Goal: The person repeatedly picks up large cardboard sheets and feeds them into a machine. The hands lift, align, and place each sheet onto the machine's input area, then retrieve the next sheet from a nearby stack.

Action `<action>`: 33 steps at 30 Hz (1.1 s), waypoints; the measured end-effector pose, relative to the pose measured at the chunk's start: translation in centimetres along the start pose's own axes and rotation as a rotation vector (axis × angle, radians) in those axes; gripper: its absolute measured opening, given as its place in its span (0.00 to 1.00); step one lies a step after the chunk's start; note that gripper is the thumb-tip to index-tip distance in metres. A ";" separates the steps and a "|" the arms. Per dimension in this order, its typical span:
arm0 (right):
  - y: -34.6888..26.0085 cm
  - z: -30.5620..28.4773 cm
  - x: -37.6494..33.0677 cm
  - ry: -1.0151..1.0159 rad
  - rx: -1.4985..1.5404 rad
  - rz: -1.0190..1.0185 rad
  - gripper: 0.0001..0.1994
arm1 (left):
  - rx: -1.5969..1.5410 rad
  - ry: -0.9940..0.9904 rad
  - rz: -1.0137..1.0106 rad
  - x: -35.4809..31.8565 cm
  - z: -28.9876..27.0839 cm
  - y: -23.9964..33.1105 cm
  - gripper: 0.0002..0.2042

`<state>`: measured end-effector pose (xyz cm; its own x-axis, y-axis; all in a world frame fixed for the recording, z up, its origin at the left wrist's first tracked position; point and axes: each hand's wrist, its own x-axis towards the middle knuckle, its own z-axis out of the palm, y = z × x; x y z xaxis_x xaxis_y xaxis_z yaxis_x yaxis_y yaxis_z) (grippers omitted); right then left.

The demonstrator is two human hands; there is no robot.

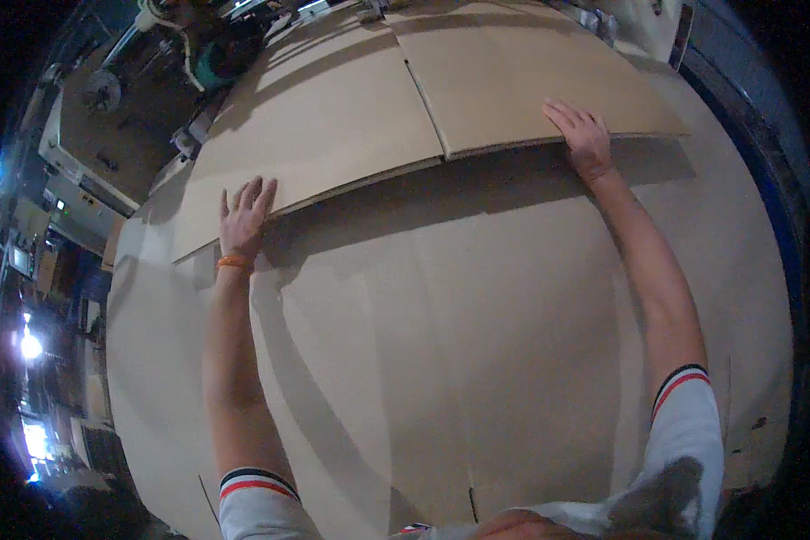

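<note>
A large brown cardboard sheet (333,126) lies across the far half of the view, with a slot cut between its left and right panels. Its near edge casts a dark shadow on another broad cardboard sheet (531,315) below, marked by faint creases. My left hand (243,216), an orange band at its wrist, rests at the upper sheet's near edge with fingers spread. Farther right, my right hand (583,142) lies over the same edge, fingers stretched out on the top face. Both thumbs are hard to make out.
To the far left stands machinery with a brown panel (126,135) and a green round part (214,67). Bright lamps (31,346) glow at the left rim. A dark blue edge (738,126) curves along the right side of the cardboard.
</note>
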<state>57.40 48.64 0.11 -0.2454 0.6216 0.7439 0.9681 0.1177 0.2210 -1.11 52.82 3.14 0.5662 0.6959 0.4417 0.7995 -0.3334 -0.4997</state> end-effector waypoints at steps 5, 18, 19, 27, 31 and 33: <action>-1.2 1.4 -0.6 0.053 -0.007 -0.004 0.22 | 0.120 -0.014 -0.083 -0.7 1.8 1.0 0.25; -13.0 -1.1 2.5 -0.098 0.338 -0.088 0.20 | -0.152 0.034 -0.177 -3.7 -1.2 4.6 0.31; -13.1 -1.7 2.3 -0.122 0.389 -0.045 0.20 | -0.191 0.019 -0.173 -3.9 -1.5 5.0 0.31; -15.6 -7.3 -3.5 -0.330 0.706 0.201 0.19 | -0.435 -0.033 -0.185 -11.1 -9.2 11.5 0.27; -16.5 -11.9 -8.1 -0.407 0.669 0.219 0.19 | -0.613 -0.125 -0.148 -16.7 -14.6 16.9 0.27; -17.8 -15.2 -10.2 -0.483 0.669 0.260 0.20 | -0.685 -0.257 -0.144 -20.2 -20.1 18.9 0.26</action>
<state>41.97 28.43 -1.87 -0.1107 0.9351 0.3367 0.8537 0.2629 -0.4496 6.59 19.72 -0.24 0.4485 0.8617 0.2373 0.8559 -0.4905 0.1636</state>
